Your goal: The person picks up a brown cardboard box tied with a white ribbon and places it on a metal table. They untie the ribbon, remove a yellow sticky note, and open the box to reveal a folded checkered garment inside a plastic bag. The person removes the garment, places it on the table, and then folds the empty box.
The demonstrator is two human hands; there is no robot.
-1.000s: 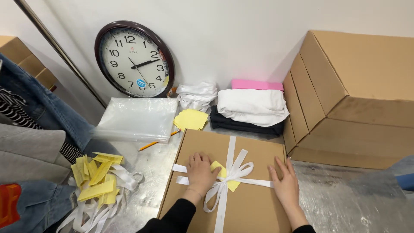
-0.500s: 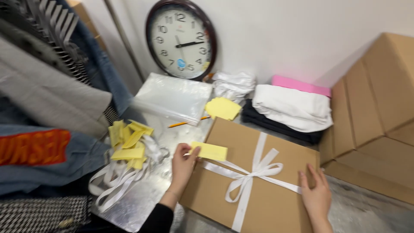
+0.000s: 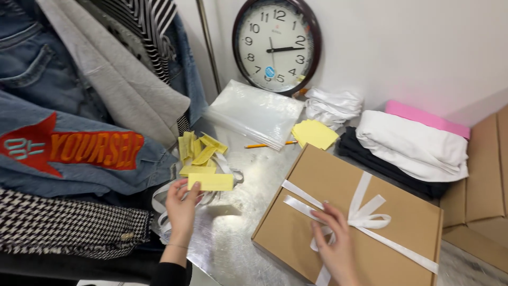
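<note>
Pinching one yellow slip [image 3: 210,181] in the left hand [image 3: 181,210] over the slip pile [image 3: 198,151] works best while the right hand [image 3: 332,238], grip released, presses the ribboned box [image 3: 338,198] flat on the surface [image 3: 241,222].

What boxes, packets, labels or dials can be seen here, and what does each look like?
Flat box: brown cardboard, centre right, tied with white ribbon; right hand rests on it.
Yellow slip: rectangular, in the left hand.
Yellow slips pile: just behind that hand.
Yellow notes: beside the box's far corner.
Clear plastic bags: flat stack below the clock.
Wall clock: round, dark rim, white face.
Large carton: brown, far right.
</note>
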